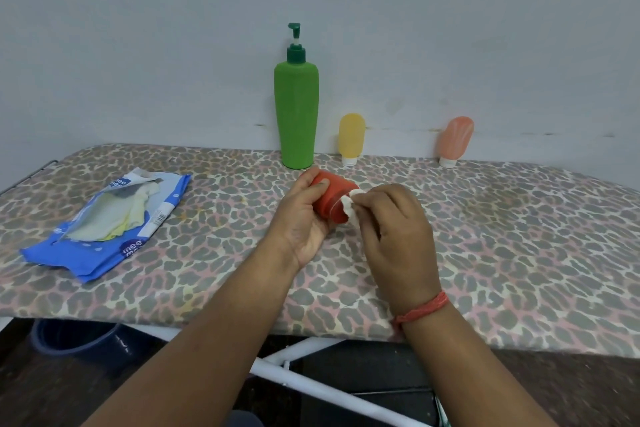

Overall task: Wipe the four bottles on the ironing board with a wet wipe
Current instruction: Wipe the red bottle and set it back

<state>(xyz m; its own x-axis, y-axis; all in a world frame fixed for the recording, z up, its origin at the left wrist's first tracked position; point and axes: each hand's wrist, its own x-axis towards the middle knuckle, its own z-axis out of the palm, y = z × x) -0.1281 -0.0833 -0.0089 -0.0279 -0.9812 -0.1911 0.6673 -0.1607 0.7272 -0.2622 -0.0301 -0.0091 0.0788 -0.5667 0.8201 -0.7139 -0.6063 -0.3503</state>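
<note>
Bottles are standing along the wall on the ironing board: a green pump bottle, a yellow bottle and a peach bottle. The left hand is gripping a red bottle above the board, while the right hand is pinching a white wet wipe against its end. A blue wipes pack is lying at the left.

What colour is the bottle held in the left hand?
Red bottle, gripped by the left hand; the head view shows it.
</note>
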